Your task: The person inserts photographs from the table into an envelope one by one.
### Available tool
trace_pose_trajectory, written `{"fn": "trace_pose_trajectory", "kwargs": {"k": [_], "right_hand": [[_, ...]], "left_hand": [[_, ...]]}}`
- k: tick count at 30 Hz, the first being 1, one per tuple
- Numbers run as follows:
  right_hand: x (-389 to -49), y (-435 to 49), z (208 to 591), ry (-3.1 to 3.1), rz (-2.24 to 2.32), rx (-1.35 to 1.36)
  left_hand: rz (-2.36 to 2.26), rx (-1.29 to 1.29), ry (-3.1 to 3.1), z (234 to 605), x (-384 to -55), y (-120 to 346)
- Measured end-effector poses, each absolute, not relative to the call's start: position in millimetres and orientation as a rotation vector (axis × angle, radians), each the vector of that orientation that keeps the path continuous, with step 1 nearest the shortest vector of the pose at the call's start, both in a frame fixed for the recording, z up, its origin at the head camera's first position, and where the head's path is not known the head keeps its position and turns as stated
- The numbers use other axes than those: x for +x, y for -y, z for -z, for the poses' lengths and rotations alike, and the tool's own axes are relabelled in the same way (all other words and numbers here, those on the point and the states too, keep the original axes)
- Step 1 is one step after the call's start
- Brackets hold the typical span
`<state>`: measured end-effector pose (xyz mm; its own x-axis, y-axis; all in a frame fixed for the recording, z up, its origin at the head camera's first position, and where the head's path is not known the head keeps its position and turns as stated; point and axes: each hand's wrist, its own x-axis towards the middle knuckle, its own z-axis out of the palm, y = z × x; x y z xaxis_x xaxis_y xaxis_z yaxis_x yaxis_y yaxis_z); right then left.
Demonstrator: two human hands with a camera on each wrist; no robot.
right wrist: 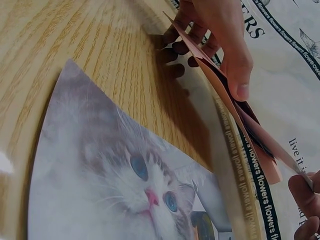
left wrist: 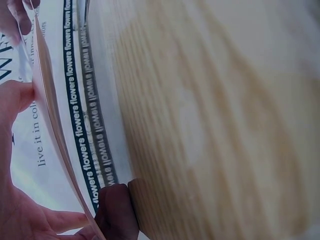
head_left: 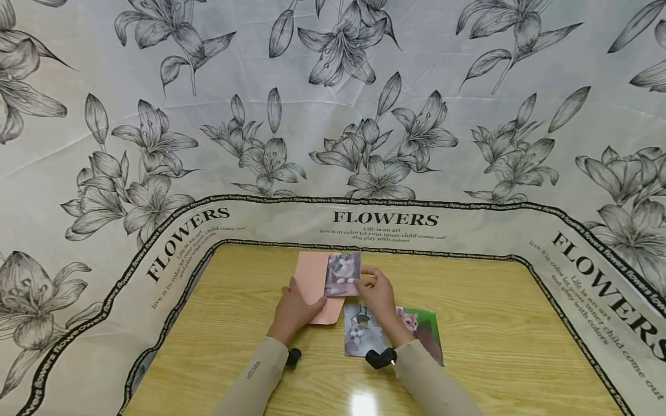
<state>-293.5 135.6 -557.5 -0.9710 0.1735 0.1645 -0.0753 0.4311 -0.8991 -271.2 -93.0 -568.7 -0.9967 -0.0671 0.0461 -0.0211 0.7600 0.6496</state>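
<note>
Left hand [head_left: 295,309] wide round pink envelope [head_left: 310,278], right hand [head_left: 380,296] pinch-tight on cat photo [head_left: 341,274].

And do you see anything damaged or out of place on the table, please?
No, nothing stands out: I see no spill or tear. The left hand holds the envelope; the right hand holds a photo.

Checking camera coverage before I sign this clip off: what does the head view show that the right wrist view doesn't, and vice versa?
Head only: the green-backed cat card, the picture on the front of the held card, and both beige sleeves.

Right wrist only: the fingers of the left hand behind the pink envelope, and the blue eyes on the grey-and-white cat card seen plainly.

Both: left hand gripping envelope, right hand pinching held card, grey-and-white cat card, wooden table, lettered flower cloth.
</note>
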Motion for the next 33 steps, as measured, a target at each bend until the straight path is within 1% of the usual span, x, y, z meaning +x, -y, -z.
{"fn": "trace_pose_trajectory", "kwargs": {"k": [12,25,33], "right_hand": [[-297,-126,564,2.452,-1.577,-0.074],[-299,-119,559,2.416,-1.592,-0.018],[-303,-115,558,2.459,-1.544,-0.032]], "left_hand": [[1.066,0.077,2.889,569,-271,93],[1.042,0.092,2.887,572,-275,92],[1.041,0.089,2.896,571,-275,92]]}}
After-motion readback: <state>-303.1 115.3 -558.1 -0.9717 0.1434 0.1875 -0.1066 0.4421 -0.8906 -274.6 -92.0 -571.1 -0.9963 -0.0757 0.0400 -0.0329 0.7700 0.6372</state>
